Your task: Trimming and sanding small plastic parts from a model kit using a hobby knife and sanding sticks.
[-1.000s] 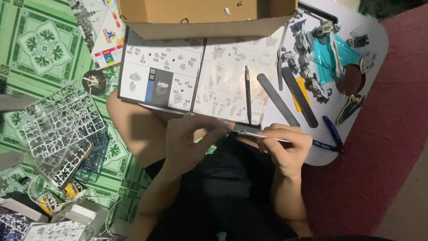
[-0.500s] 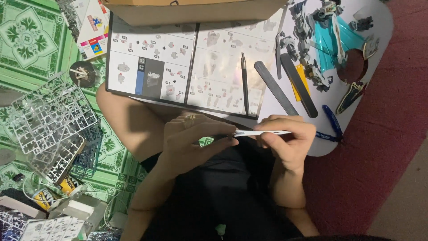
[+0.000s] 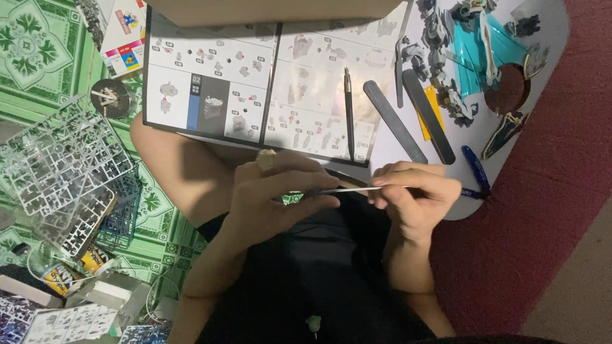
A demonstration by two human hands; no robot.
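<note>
Small part [image 3: 293, 198]: tiny green/white plastic piece, pinched in left hand fingertips, over the lap, just below the manual's near edge.
Left hand [image 3: 271, 194]: curled shut round the small part; thumb + fingers closed on it.
Right hand [image 3: 414, 200]: closed in a pinch on thin tool, knuckles up, near edge of white worktop.
Thin tool [image 3: 347, 190]: slim pale rod, lies approx. level, tip touching the small part; which kind of tool, cannot tell.
Manual [image 3: 255, 83]: open instr. booklet, two pages of diagrams, lying across the knees.
Hobby knife [image 3: 349, 111]: dark, lies on manual's right page, pointing away.
Sanding sticks [image 3: 411, 118]: two grey flat sticks, side by side, on worktop [image 3: 548, 38] (white, rounded).
Model figure [image 3: 468, 44]: part-built, grey w/ teal pieces, far end of worktop.
Blue-handled tool [image 3: 475, 169]: on worktop edge, just beside right hand.
Sprue frames [image 3: 64, 165]: clear/grey runners, stacked on green patterned floor mat [image 3: 32, 51], to person's left.
</note>
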